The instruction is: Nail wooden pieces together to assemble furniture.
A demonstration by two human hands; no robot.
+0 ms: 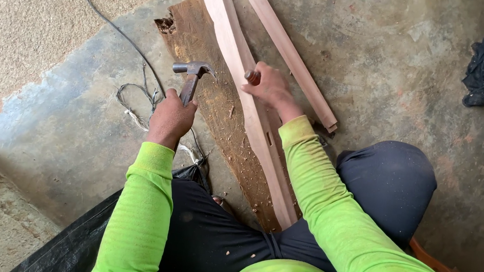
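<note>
Beyond the right hand [270, 89], both pale wooden rails [238, 49] run off the top edge. Tool [252, 76] in that hand mostly hidden by fingers. Hammer [192, 77] handle buried in the left hand [170, 119].

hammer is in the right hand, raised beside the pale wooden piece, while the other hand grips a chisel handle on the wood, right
Not quite: the head view shows the claw hammer in the left hand, not the right. It is raised beside the pale wooden piece, and the right hand grips what looks like a chisel handle on the wood.
</note>
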